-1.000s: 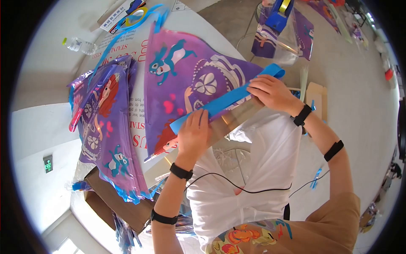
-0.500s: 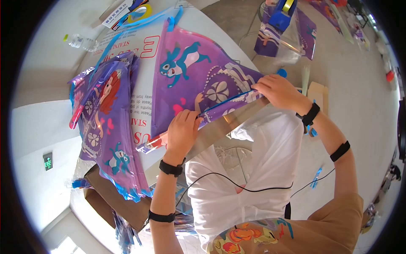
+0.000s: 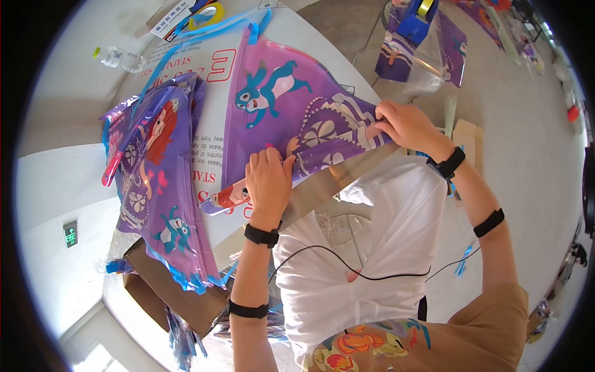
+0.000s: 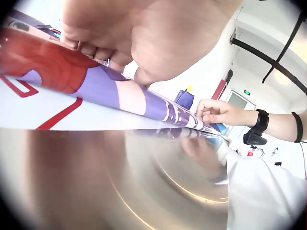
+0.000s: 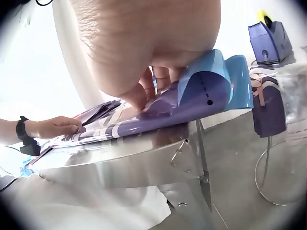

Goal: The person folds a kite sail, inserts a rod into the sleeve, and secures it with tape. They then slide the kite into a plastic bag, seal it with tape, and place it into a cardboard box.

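Note:
A thin purple plastic sheet (image 3: pixel 322 118) with cartoon prints lies on the table, its near edge turned up into a long fold (image 4: pixel 91 81). My left hand (image 3: pixel 268 186) grips this fold near its left end, by the printed red hair. Farther right, my right hand (image 3: pixel 409 127) pinches the fold close to the sheet's right corner. In the right wrist view, a blue strip (image 5: pixel 204 81) sticks out of the fold beside that hand. The rest of the strip is hidden inside the fold.
Left on the table sits a stack of similar printed sheets (image 3: pixel 155 186). Behind are a yellow tape roll (image 3: pixel 206 17), blue ribbon (image 3: pixel 232 23) and a plastic bottle (image 3: pixel 118 59). A blue tape dispenser (image 3: pixel 416 23) stands at the back right. An open carton (image 3: pixel 180 285) is below left.
The blue strip lay exposed along the near edge; the sheet's edge has since been folded up over it. The sheet slid slightly right, and both hands now hold the fold.

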Motion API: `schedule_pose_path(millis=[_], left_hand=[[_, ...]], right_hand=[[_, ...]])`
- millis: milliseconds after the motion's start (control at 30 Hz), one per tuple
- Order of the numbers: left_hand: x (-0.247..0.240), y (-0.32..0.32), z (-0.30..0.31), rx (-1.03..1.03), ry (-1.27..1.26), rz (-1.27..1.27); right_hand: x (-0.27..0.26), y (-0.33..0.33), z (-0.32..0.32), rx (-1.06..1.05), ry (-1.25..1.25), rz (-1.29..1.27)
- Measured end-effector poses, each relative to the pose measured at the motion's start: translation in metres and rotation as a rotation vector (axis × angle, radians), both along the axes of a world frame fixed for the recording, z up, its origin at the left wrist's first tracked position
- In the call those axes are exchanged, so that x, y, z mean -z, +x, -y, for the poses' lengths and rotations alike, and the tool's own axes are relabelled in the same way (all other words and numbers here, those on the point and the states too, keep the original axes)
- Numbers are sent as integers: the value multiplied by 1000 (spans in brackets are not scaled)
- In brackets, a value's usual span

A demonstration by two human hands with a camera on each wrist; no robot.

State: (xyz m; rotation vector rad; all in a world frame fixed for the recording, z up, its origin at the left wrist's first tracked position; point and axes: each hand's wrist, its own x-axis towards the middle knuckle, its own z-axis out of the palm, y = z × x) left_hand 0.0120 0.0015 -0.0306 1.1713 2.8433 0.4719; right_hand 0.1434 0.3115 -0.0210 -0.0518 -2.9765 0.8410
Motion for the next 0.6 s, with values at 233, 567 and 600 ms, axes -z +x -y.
schedule_pose_path(millis=[233, 567, 600], left_hand=[[5, 6, -10, -142, 199, -52], [15, 28, -7, 48, 233, -2], [14, 31, -2, 74, 188, -47]], right_hand=[[1, -3, 4, 28, 107, -118], [21, 8, 112, 8, 141, -221], [25, 12, 116, 17, 161, -225]])
